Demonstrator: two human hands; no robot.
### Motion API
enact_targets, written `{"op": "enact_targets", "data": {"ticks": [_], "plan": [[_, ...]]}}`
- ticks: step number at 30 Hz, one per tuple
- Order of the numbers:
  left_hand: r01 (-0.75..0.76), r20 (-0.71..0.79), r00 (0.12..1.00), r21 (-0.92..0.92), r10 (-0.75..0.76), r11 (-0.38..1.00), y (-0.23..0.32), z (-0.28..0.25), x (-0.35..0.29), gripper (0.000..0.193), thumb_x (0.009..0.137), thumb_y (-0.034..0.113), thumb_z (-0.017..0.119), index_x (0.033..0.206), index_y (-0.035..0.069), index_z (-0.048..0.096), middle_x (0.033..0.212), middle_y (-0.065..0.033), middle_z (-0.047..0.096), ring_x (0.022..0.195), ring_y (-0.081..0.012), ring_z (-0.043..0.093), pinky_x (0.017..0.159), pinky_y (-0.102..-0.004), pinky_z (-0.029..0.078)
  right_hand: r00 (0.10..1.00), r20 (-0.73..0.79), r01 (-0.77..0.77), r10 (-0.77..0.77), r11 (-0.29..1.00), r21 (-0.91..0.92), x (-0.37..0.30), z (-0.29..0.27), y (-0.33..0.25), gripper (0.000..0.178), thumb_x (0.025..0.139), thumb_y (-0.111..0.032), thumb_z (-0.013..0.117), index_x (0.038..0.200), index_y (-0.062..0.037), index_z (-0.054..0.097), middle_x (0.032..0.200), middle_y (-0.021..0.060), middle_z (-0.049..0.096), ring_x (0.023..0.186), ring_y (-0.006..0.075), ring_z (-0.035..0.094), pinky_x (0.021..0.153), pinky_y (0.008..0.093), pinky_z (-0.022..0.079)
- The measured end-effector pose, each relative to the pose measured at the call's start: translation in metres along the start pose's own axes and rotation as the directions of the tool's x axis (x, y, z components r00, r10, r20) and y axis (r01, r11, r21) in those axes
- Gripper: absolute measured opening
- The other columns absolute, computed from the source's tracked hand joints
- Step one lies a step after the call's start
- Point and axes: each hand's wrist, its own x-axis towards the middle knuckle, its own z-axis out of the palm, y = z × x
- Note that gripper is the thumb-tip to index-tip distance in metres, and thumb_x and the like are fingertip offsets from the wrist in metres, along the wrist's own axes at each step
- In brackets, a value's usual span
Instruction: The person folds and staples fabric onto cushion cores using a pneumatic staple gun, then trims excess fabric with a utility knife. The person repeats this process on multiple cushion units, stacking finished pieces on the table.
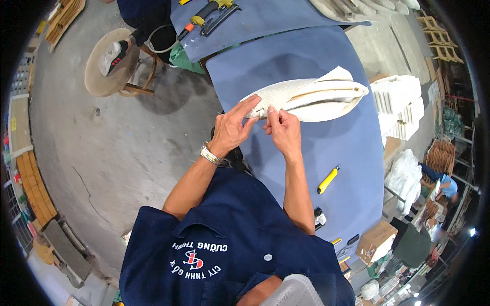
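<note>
A long white upholstered piece (275,96) lies on the blue-covered table, its underside up. A slot edged with a tan strip runs along its right part, and a fabric flap (338,74) sticks up at the far edge. My left hand (232,127) grips the left end, fingers along the cover and thumb near its front edge. Just beside it, my right hand (284,133) is closed, thumb and forefinger pinching the cover's edge by a small gap. What lies under the fingertips is hidden.
A yellow utility knife (328,179) lies at the right of the table (265,173). A staple gun (206,16) rests on the farther table. White padded pieces (400,104) are stacked beyond the right edge. A round stool (109,64) bears another person's foot at the far left.
</note>
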Motion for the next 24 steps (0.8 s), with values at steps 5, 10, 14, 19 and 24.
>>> {"op": "enact_targets", "data": {"ticks": [5, 10, 14, 19, 24], "plan": [[-0.076, -0.022, 0.997, 0.011, 0.076, 0.997, -0.011, 0.000, 0.006, 0.048, 0.093, 0.017, 0.071, 0.141, 0.018, 0.065, 0.141, -0.0082, 0.067, 0.118, -0.0283, 0.070, 0.087, -0.0369, 0.061, 0.999, -0.031, 0.043, -0.042, 0.999, 0.027, 0.001, 0.014, 0.010, 0.047, 0.108, -0.034, 0.056, 0.077, -0.0007, 0.067, 0.065, 0.0043, 0.067, 0.063, 0.0094, 0.058, 0.061, 0.0287, 0.045], [-0.093, -0.058, 0.994, -0.008, 0.093, 0.996, -0.017, -0.003, 0.014, 0.047, 0.091, 0.010, 0.072, 0.137, 0.015, 0.068, 0.138, -0.0114, 0.068, 0.120, -0.0286, 0.070, 0.092, -0.0366, 0.060, 0.987, -0.023, 0.156, -0.157, 0.935, 0.319, 0.019, 0.035, 0.035, 0.043, 0.108, -0.031, 0.056, 0.082, 0.0006, 0.070, 0.071, 0.0055, 0.069, 0.068, 0.0124, 0.062, 0.065, 0.0322, 0.049], [-0.162, -0.137, 0.977, 0.008, 0.161, 0.987, -0.030, 0.001, 0.018, 0.049, 0.090, 0.007, 0.074, 0.138, 0.013, 0.067, 0.138, -0.0129, 0.068, 0.117, -0.0266, 0.071, 0.089, -0.0334, 0.060, 0.969, -0.007, 0.231, -0.245, 0.903, 0.363, 0.032, 0.048, 0.051, 0.040, 0.109, -0.029, 0.057, 0.086, 0.0006, 0.071, 0.072, 0.0043, 0.068, 0.069, 0.0116, 0.059, 0.066, 0.0310, 0.048], [0.012, -0.031, 0.999, -0.426, -0.027, 0.905, -0.050, 0.004, 0.021, 0.051, 0.099, 0.015, 0.071, 0.147, 0.006, 0.057, 0.122, -0.0095, 0.073, 0.102, -0.0174, 0.071, 0.086, -0.0295, 0.058, 0.942, 0.018, 0.306, -0.334, 0.883, 0.357, 0.039, 0.046, 0.051, 0.037, 0.108, -0.026, 0.056, 0.089, 0.0008, 0.071, 0.071, 0.0054, 0.068, 0.068, 0.0130, 0.059, 0.066, 0.0315, 0.048], [0.360, 0.297, 0.920, -0.385, -0.256, 0.850, -0.041, -0.003, 0.039, 0.061, 0.104, 0.028, 0.066, 0.156, 0.003, 0.045, 0.129, -0.0060, 0.066, 0.104, -0.0128, 0.063, 0.090, -0.0286, 0.054, 0.940, -0.011, 0.325, -0.340, 0.885, 0.334, 0.036, 0.047, 0.052, 0.034, 0.108, -0.022, 0.055, 0.088, 0.0013, 0.069, 0.074, 0.0065, 0.067, 0.069, 0.0157, 0.060, 0.067, 0.0334, 0.049]]}}
